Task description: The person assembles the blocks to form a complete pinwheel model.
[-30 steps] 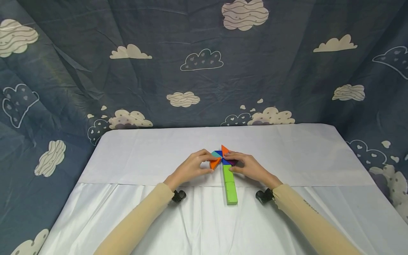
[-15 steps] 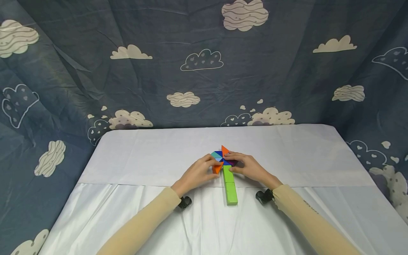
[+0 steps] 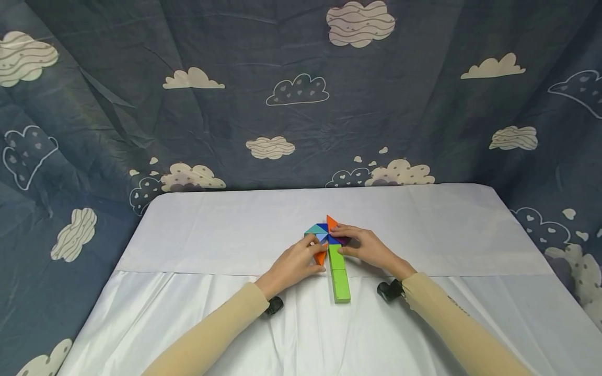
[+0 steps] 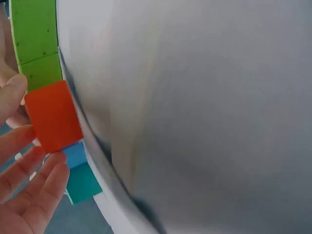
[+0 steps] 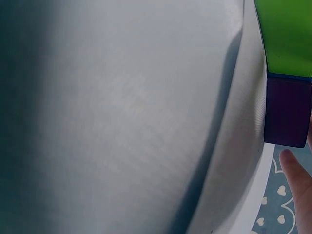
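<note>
Near the middle of the table, coloured triangular blocks form a pinwheel above two green blocks (image 3: 339, 274) in line. My left hand (image 3: 293, 263) holds an orange triangular block (image 3: 321, 257) between thumb and fingers, low on the pinwheel's left side; its broad face (image 4: 53, 117) shows in the left wrist view beside the green. Teal (image 3: 314, 229) and blue (image 3: 322, 227) pieces lie above it. My right hand (image 3: 369, 248) rests its fingers over the pinwheel's right side, its thumb by the upper green block. It partly hides a purple block (image 5: 287, 112) and the upper orange triangle (image 3: 331, 221).
A white cloth (image 3: 211, 224) covers the table, with a fold line (image 3: 188, 272) across it. Behind hangs a dark blue curtain (image 3: 301, 125) with cloud prints. Black wrist cameras (image 3: 389, 290) sit below both hands.
My left hand has moved right and toward me with the orange block, bringing it lower beside the green block. More of the teal and blue pieces shows. The right hand has stayed still.
</note>
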A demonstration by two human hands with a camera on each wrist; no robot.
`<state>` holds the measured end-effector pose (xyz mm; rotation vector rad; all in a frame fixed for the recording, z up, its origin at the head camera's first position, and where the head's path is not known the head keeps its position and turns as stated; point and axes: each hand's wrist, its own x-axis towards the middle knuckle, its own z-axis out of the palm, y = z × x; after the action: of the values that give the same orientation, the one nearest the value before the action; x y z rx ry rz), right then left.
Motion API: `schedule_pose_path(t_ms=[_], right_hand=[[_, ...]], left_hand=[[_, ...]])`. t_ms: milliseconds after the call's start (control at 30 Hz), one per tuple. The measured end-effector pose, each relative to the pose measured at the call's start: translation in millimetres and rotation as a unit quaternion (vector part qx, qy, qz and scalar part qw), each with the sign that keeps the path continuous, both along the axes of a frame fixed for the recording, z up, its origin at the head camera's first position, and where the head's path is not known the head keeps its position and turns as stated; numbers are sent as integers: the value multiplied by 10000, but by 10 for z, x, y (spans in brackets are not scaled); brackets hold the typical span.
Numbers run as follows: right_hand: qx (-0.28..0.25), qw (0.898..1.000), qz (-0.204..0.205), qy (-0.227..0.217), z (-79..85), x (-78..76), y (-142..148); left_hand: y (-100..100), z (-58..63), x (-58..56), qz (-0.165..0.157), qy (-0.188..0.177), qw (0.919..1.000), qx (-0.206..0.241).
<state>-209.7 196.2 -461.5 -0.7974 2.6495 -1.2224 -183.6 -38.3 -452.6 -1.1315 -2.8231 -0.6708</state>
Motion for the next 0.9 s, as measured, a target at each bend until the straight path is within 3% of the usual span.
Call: schedule_pose_path(t_ms=[200, 367, 633, 900], right_hand=[[-22, 10000, 41, 25, 3, -10, 0], [18, 10000, 50, 39, 5, -19, 5], [-10, 9999, 78, 88, -4, -24, 5], [15, 9999, 108, 110, -4, -25, 3]], left_hand=[[-156, 61, -60, -708, 399, 9964, -221], [-293, 74, -112, -1183, 380, 9907, -558], [-315, 57, -105, -1103, 162, 9895, -915], [-283, 18, -81, -964, 265, 9881, -1169]])
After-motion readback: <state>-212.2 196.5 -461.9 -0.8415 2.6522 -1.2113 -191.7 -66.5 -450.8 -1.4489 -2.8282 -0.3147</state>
